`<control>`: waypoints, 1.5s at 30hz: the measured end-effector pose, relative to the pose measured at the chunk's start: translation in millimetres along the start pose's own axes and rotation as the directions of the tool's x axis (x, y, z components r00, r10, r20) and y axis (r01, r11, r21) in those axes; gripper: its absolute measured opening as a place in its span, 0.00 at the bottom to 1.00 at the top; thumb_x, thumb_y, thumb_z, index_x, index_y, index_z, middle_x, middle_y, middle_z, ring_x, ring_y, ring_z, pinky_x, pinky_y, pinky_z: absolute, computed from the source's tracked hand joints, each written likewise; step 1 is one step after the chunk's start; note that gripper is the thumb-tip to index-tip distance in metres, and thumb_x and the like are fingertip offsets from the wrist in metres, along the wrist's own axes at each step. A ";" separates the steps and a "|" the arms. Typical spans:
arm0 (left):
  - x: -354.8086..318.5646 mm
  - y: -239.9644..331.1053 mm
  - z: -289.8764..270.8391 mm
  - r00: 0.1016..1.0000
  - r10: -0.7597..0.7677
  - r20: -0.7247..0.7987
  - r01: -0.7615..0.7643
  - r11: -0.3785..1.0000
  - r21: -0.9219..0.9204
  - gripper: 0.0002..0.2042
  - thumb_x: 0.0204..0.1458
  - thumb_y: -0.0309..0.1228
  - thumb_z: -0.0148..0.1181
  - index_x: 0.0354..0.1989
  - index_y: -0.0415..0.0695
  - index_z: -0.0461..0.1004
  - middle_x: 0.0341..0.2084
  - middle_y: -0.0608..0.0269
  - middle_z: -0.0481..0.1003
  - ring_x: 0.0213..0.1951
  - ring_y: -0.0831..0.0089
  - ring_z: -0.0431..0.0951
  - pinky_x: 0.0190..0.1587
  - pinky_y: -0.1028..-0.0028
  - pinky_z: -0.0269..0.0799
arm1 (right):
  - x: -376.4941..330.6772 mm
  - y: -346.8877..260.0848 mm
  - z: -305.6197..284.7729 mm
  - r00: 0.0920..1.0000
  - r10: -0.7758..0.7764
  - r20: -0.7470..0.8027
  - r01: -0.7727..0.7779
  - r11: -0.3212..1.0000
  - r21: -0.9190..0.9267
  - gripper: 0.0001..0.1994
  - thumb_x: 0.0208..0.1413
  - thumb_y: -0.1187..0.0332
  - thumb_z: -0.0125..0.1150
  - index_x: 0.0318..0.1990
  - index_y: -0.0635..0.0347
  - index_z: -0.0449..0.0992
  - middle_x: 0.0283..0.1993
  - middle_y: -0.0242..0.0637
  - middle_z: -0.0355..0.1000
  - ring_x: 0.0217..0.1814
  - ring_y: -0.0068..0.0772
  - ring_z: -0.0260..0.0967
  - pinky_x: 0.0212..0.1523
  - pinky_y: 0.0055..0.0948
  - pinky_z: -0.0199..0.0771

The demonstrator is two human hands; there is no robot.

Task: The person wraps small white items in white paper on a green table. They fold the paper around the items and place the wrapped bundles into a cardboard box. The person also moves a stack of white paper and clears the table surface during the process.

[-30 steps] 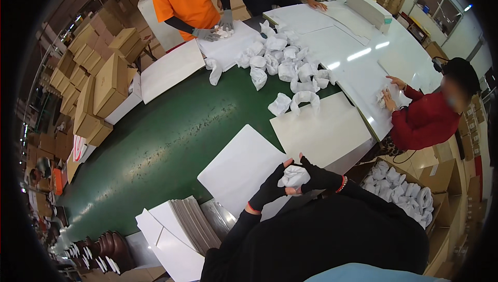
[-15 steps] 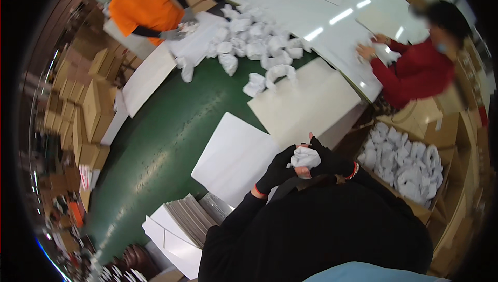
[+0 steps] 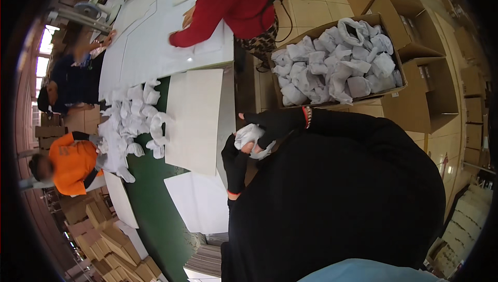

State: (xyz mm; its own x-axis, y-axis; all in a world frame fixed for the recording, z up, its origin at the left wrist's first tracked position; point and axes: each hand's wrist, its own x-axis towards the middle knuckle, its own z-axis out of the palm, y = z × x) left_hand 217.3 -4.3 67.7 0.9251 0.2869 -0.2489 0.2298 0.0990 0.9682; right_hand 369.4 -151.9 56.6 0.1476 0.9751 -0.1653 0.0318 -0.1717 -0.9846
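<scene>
A white paper-wrapped bundle [image 3: 246, 135] is held between my hands in front of my body. My left hand [image 3: 235, 161], in a black fingerless glove with a red band at the wrist, closes around its near left side. From the right, my right hand [image 3: 278, 126], gloved alike and with a bracelet, presses fingers and thumb onto the paper. What lies inside the wrapping is hidden. Close to my hands is a pale board [image 3: 194, 118] on the green-topped table [image 3: 148, 194].
A carton [image 3: 388, 91] full of similar bundles [image 3: 337, 59] stands beyond my right arm. Open cartons [image 3: 420, 90] are beside it. More bundles [image 3: 132, 113] are heaped across the table. White sheets [image 3: 199, 204] lie nearby. Co-workers in red [image 3: 223, 7], orange [image 3: 75, 163] and dark clothing [image 3: 78, 82] surround the tables.
My view and body have turned to the right, toward the carton of bundles. The bundle is still in both hands, and my fingers have shifted on its paper.
</scene>
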 end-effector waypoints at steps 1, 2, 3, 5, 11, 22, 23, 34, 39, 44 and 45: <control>10.4 0.6 18.6 1.000 0.008 0.010 -0.008 1.000 -0.005 0.20 0.51 0.31 0.61 0.51 0.34 0.70 0.41 0.60 0.75 0.43 0.74 0.73 0.47 0.76 0.67 | -17.2 -4.3 -16.9 1.000 -0.009 -0.016 0.009 1.000 -0.024 0.49 0.47 0.61 0.70 0.69 0.69 0.41 0.54 0.43 0.69 0.55 0.31 0.66 0.55 0.25 0.65; 22.2 3.1 38.7 0.999 -0.021 0.034 0.021 1.000 0.016 0.20 0.51 0.32 0.61 0.51 0.35 0.70 0.41 0.60 0.75 0.44 0.74 0.73 0.48 0.75 0.67 | -31.7 12.7 -32.1 0.998 -0.018 -0.055 0.018 1.000 -0.007 0.47 0.48 0.60 0.71 0.69 0.65 0.45 0.57 0.43 0.67 0.56 0.32 0.66 0.56 0.26 0.65; 33.0 -0.4 52.7 0.999 0.001 0.051 -0.003 0.999 0.043 0.22 0.50 0.32 0.62 0.52 0.34 0.68 0.42 0.60 0.75 0.44 0.73 0.73 0.48 0.74 0.67 | -47.7 15.4 -48.5 0.993 -0.017 -0.116 0.010 0.998 -0.060 0.46 0.48 0.60 0.71 0.69 0.64 0.46 0.58 0.43 0.66 0.57 0.32 0.66 0.56 0.26 0.65; 49.7 7.9 84.1 0.997 -0.033 0.076 0.030 0.998 0.047 0.28 0.49 0.32 0.64 0.57 0.35 0.63 0.46 0.57 0.72 0.46 0.72 0.72 0.49 0.73 0.67 | -81.4 14.2 -79.4 0.976 -0.002 -0.219 -0.033 0.987 -0.155 0.45 0.48 0.60 0.71 0.69 0.63 0.49 0.61 0.42 0.64 0.58 0.32 0.65 0.58 0.27 0.64; 105.2 -19.3 130.0 0.986 0.030 0.164 -0.057 0.985 0.161 0.28 0.50 0.35 0.64 0.57 0.37 0.61 0.47 0.56 0.69 0.48 0.71 0.70 0.51 0.72 0.67 | -207.7 28.9 -138.3 0.702 -0.062 -0.709 0.087 0.996 0.000 0.35 0.51 0.72 0.66 0.66 0.60 0.56 0.61 0.37 0.64 0.58 0.26 0.63 0.53 0.28 0.69; 165.0 17.9 213.2 0.923 -0.067 0.379 0.036 0.995 0.088 0.20 0.47 0.35 0.67 0.43 0.41 0.65 0.34 0.63 0.70 0.36 0.78 0.71 0.36 0.79 0.67 | -276.4 52.2 -108.7 0.322 0.080 -0.943 0.079 0.991 0.110 0.32 0.56 0.62 0.59 0.66 0.59 0.56 0.57 0.34 0.67 0.55 0.24 0.65 0.53 0.24 0.65; 165.0 24.4 221.1 0.893 -0.009 0.450 -0.024 0.997 0.068 0.19 0.46 0.33 0.67 0.41 0.42 0.64 0.34 0.63 0.71 0.37 0.76 0.72 0.37 0.78 0.68 | -263.2 53.5 -104.8 0.326 0.077 -0.942 0.002 0.997 0.082 0.32 0.59 0.55 0.56 0.66 0.60 0.56 0.59 0.34 0.65 0.58 0.25 0.63 0.56 0.26 0.63; 208.7 23.5 203.1 0.812 0.044 0.582 -0.125 0.987 0.100 0.16 0.47 0.27 0.65 0.41 0.42 0.64 0.35 0.66 0.66 0.41 0.77 0.66 0.45 0.76 0.63 | -278.8 79.2 -54.5 0.249 0.494 -0.833 0.008 0.859 0.512 0.21 0.64 0.53 0.49 0.46 0.64 0.73 0.37 0.29 0.71 0.40 0.20 0.66 0.42 0.23 0.66; 219.1 32.3 189.4 0.787 -0.069 0.613 -0.052 0.983 0.178 0.13 0.51 0.29 0.63 0.39 0.43 0.65 0.38 0.68 0.65 0.42 0.76 0.65 0.44 0.76 0.62 | -258.2 112.0 -38.5 0.245 -0.023 -0.969 -0.196 0.978 -0.073 0.18 0.62 0.59 0.54 0.51 0.64 0.72 0.45 0.41 0.74 0.50 0.29 0.70 0.51 0.29 0.69; 229.1 20.8 194.2 0.702 0.046 0.711 -0.235 0.957 0.169 0.15 0.50 0.30 0.65 0.40 0.43 0.64 0.38 0.66 0.65 0.41 0.76 0.66 0.43 0.76 0.64 | -219.3 62.9 -59.2 0.297 0.388 -0.872 -0.098 0.921 0.377 0.23 0.61 0.51 0.51 0.51 0.62 0.71 0.45 0.44 0.74 0.49 0.35 0.71 0.49 0.31 0.69; 227.1 24.1 197.2 0.692 0.031 0.721 -0.241 0.952 0.189 0.16 0.49 0.29 0.66 0.40 0.44 0.63 0.38 0.65 0.65 0.40 0.76 0.66 0.42 0.76 0.65 | -214.3 55.9 -63.2 0.315 0.387 -0.867 -0.092 0.921 0.378 0.23 0.61 0.50 0.51 0.51 0.62 0.71 0.45 0.44 0.74 0.49 0.35 0.71 0.49 0.31 0.69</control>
State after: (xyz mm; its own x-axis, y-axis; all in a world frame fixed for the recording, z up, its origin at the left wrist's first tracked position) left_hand 492.6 -124.6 39.6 0.8656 -0.4853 -0.1233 0.0535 -0.1553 0.9864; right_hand 402.0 -379.3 40.6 0.9154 0.1198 -0.3843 -0.3578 -0.1949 -0.9132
